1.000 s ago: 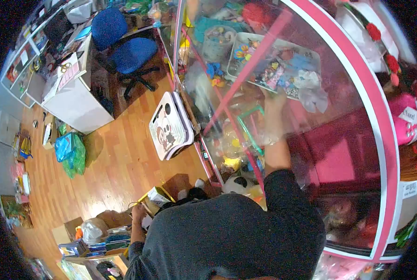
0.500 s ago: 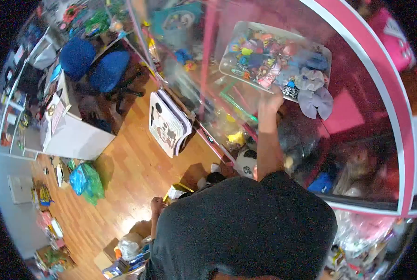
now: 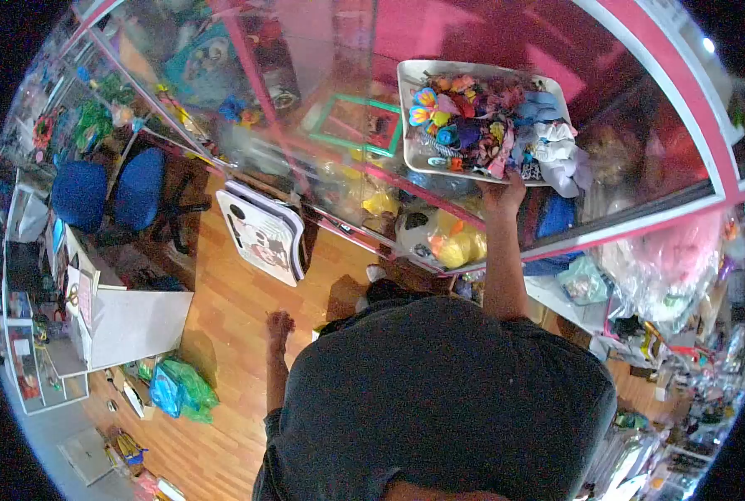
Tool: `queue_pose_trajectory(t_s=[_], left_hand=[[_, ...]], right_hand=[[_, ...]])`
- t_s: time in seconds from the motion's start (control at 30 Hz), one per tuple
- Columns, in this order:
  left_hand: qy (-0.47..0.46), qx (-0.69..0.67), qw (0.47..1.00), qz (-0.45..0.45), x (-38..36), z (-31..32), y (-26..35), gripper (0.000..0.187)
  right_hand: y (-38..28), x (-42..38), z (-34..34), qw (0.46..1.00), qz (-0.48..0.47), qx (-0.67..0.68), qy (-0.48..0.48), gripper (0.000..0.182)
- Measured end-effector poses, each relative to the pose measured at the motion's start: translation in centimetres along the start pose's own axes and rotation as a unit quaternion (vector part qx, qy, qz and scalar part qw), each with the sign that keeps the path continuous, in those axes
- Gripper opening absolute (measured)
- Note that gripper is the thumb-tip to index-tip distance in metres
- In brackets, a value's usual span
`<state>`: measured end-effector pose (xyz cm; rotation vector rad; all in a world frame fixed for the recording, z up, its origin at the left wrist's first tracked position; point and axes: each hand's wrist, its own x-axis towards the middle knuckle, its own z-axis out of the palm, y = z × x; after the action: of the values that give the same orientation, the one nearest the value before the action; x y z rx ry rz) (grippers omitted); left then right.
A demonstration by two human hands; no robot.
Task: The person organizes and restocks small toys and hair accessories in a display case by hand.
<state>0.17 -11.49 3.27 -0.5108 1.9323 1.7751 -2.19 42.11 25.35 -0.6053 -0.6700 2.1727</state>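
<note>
Your right hand (image 3: 503, 192) grips the near edge of a white tray (image 3: 405, 108), which sits just past your fingers; you cannot tell whether anything else supports it. Hair accessories (image 3: 493, 138) fill the tray, and a pale scrunchie (image 3: 566, 171) droops over its near right corner. Around it stands the pink-framed glass case (image 3: 631, 223), your forearm crossing its lower rail. Your left hand (image 3: 279, 324) hangs above the wooden floor (image 3: 230, 351), too blurred to tell its hold, near a cartoon-printed panel (image 3: 260, 238). Farther left are a blue chair (image 3: 138, 192) and a desk (image 3: 138, 326).
</note>
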Motion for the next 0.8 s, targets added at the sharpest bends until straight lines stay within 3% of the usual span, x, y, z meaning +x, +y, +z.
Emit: queue_pose_trajectory(t_s=[0.03,0.1,0.13,0.23,0.37,0.43,0.47,0.5,0.57,0.6,0.7,0.73,0.77,0.8], left_hand=[[-0.009,-0.068,0.998,0.014,0.4,0.4,0.8,0.02],[-0.129,-0.063,0.982,0.119,-0.4,3.3,6.0,0.02],[-0.137,-0.069,0.983,0.1,-1.0,5.2,8.9,0.02],[-0.18,-0.042,0.978,0.093,-3.1,10.1,15.1,0.022],[-0.288,-0.067,0.95,0.1,-5.9,14.5,18.8,0.034],[-0.332,-0.056,0.938,0.089,-6.5,16.4,20.0,0.039],[-0.37,-0.093,0.921,0.083,-6.6,17.3,20.1,0.045],[-0.407,-0.13,0.901,0.073,-6.9,18.0,20.1,0.052],[-0.423,-0.144,0.891,0.072,-7.3,19.7,20.7,0.058],[-0.442,-0.158,0.88,0.073,-7.3,20.5,21.1,0.064],[-0.436,-0.186,0.88,0.042,-6.6,22.9,21.1,0.069],[-0.434,-0.186,0.88,0.043,-7.6,23.3,21.9,0.069],[-0.431,-0.2,0.878,0.061,-8.6,23.7,22.8,0.07],[-0.428,-0.213,0.875,0.079,-9.4,24.0,23.3,0.071]], right_hand=[[-0.3,-0.7,-0.6,1.0,-0.003,-0.003,0.008,0.024],[-0.9,-1.6,-1.8,0.998,0.025,0.008,0.055,0.024],[-1.1,-2.5,-1.9,0.996,0.024,-0.072,0.05,0.023],[-2.0,-5.8,-0.1,0.991,0.104,-0.076,0.027,0.024],[-1.7,-4.1,-2.5,0.994,0.076,-0.067,-0.039,0.028],[-2.4,-3.3,-3.2,0.983,0.143,-0.024,-0.112,0.032],[-2.3,-2.9,-3.6,0.983,0.087,-0.022,-0.16,0.036],[-2.6,-3.9,-3.1,0.983,0.092,-0.024,-0.158,0.036],[-3.4,-6.5,-0.8,0.995,0.088,-0.01,-0.052,0.035],[-2.6,-3.4,-5.2,0.983,0.091,0.014,-0.158,0.04],[-3.2,-5.6,-4.7,0.991,0.069,-0.027,-0.113,0.032],[-3.7,-6.6,-4.4,0.984,0.07,-0.043,-0.157,0.031],[-3.7,-7.6,-4.0,0.989,0.051,-0.069,-0.123,0.031],[-3.9,-7.8,-4.4,0.982,0.069,-0.083,-0.156,0.032]])
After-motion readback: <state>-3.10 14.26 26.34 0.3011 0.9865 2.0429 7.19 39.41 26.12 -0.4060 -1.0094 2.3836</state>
